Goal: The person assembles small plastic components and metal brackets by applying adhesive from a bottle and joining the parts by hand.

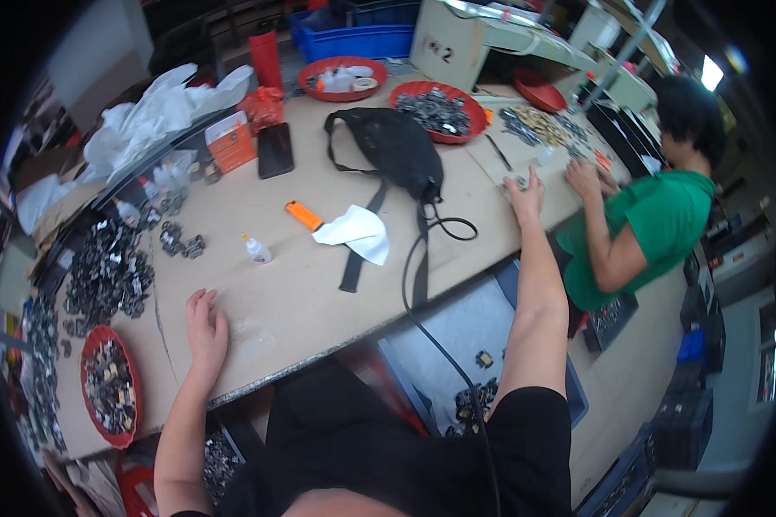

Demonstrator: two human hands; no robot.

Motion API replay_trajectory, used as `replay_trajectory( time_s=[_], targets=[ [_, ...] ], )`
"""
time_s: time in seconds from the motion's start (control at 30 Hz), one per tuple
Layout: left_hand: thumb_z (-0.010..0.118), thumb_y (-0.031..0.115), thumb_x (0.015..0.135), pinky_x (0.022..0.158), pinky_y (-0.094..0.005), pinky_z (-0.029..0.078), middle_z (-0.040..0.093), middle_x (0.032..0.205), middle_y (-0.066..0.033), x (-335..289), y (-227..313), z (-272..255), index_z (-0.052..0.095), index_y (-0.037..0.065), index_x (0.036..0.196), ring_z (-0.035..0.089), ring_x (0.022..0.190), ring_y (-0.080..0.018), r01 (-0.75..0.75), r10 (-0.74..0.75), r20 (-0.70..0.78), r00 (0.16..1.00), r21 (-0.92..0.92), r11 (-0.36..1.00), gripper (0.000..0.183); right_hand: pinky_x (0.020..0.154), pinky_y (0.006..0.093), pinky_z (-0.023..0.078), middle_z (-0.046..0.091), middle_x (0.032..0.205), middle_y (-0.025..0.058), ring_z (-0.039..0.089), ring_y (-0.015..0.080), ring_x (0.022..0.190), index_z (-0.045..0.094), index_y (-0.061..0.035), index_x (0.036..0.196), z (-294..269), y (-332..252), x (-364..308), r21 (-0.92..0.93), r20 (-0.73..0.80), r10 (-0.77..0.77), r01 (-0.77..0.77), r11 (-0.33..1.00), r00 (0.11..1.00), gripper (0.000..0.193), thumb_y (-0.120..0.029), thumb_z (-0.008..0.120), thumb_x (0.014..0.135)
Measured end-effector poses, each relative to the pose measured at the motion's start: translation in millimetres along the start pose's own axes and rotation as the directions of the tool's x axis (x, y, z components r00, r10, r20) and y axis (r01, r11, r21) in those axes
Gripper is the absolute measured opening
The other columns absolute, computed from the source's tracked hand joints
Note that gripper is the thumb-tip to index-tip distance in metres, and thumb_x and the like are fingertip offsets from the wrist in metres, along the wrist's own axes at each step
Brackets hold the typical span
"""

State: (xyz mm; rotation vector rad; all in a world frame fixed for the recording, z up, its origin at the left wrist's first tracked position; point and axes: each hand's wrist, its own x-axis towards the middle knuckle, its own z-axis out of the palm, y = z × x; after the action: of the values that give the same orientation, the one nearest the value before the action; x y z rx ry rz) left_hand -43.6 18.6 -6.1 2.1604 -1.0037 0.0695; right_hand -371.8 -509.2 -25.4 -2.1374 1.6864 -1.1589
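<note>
The head view looks down and forward from above the wearer's own shirt, near enough to take in the left hand and the right hand. Its wide fisheye circle, dark at the corners, shows the table slanting up rightward, with a co-worker at right.

We have open tabletop at centre-left of the frame, running right from the left fingers, with the bottle upright at its upper side. Toward the right fingers at upper right, the bag and its cord bar our way. Parts and a basket crowd the left; a co-worker's hand narrows our right.
</note>
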Motion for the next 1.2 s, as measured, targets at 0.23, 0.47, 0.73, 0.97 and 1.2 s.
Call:
replay_trajectory(
  time_s=[0.23, 0.47, 0.73, 0.97, 1.2],
  targets=[
    [0.051, -0.001, 0.070, 0.086, -0.0377, 0.041, 0.047, 0.110, -0.0201, 11, 13, 10, 0.052, 0.001, 0.100, 0.048, 0.101, -0.0354, -0.139, 0.140, -0.007, 0.990, 0.046, 0.989, 0.030, 0.087, 0.0413, 0.039, 0.055, 0.103, 0.0231, 0.051, 0.0353, 0.096, 0.063, -0.0027, 0.093, 2, 22, 13, -0.210, 0.160, -0.125, 0.158, 0.965, 0.979, 0.030, -0.025, 0.061, 0.073],
    [0.051, 0.001, 0.070, 0.084, -0.0370, 0.041, 0.048, 0.106, -0.0178, 7, 4, 0, 0.054, 0.002, 0.096, 0.049, 0.098, -0.0332, -0.080, 0.078, -0.023, 0.997, -0.071, 0.994, 0.026, 0.077, 0.0374, 0.042, 0.055, 0.089, 0.0184, 0.052, 0.0305, 0.086, 0.060, -0.0003, 0.086, -34, 0, -58, -0.096, 0.192, -0.313, 0.335, 0.937, 0.930, 0.017, -0.010, 0.057, 0.072],
    [0.049, -0.003, 0.071, 0.068, -0.0312, 0.046, 0.053, 0.095, -0.0123, 31, -13, 3, 0.055, 0.002, 0.097, 0.055, 0.075, -0.0231, -0.010, 0.011, 0.006, 1.000, -0.202, 0.979, 0.027, 0.068, 0.0220, 0.042, 0.060, 0.091, 0.0085, 0.054, 0.0113, 0.080, 0.058, 0.0005, 0.088, -102, -67, -248, 0.637, 0.495, 0.183, -0.498, 0.589, 0.850, 0.009, -0.003, 0.054, 0.081],
    [0.049, -0.003, 0.070, 0.065, -0.0310, 0.046, 0.054, 0.091, -0.0132, 66, -19, 16, 0.056, 0.001, 0.095, 0.055, 0.068, -0.0232, -0.070, 0.058, -0.101, 0.993, -0.118, 0.991, 0.026, 0.082, 0.0278, 0.040, 0.053, 0.101, 0.0103, 0.051, 0.0178, 0.094, 0.056, 0.0022, 0.091, -72, -209, -322, 0.789, 0.571, -0.526, -0.245, 0.563, 0.630, 0.017, 0.003, 0.055, 0.074],
    [0.051, -0.003, 0.069, 0.064, -0.0264, 0.045, 0.055, 0.088, -0.0116, 63, -7, 27, 0.057, 0.001, 0.098, 0.053, 0.068, -0.0161, -0.010, 0.018, 0.024, 1.000, -0.332, 0.943, 0.030, 0.089, 0.0333, 0.036, 0.049, 0.108, 0.0147, 0.047, 0.0281, 0.102, 0.051, -0.0022, 0.110, 4, -314, -318, 0.783, 0.486, -0.810, 0.248, 0.570, 0.327, 0.041, -0.003, 0.059, 0.069]
  ],
)
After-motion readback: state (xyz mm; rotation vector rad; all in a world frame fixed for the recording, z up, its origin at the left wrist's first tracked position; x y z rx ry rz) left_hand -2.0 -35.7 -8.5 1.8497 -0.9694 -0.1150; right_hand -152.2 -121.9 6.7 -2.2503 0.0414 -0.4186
